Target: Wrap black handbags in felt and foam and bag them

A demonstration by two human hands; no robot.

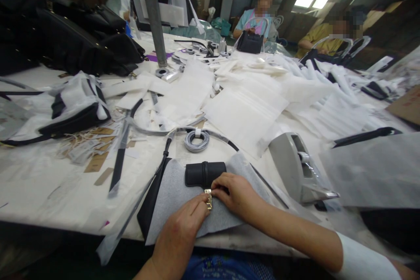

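In front of me lies a black handbag [150, 210], mostly covered by a grey felt sheet [170, 197]. Its black flap tab [197, 174] shows above the sheet, and a gold metal clasp [209, 200] sits just below the tab. My left hand [182, 223] has its fingers pressed at the clasp's left side. From the right, my right hand [234, 192] pinches at the clasp's upper edge, thumb and forefinger close together. Just beyond the tab rests a coiled strap in clear wrapping [197, 141].
A grey tape dispenser [292, 168] stands to the right. Paper tags [96, 162] and a partly wrapped black bag [77, 118] lie left. White foam sheets [246, 105] spread across the middle. A metal post [153, 17] rises behind, near piled black bags [65, 35]. Several people work across the table.
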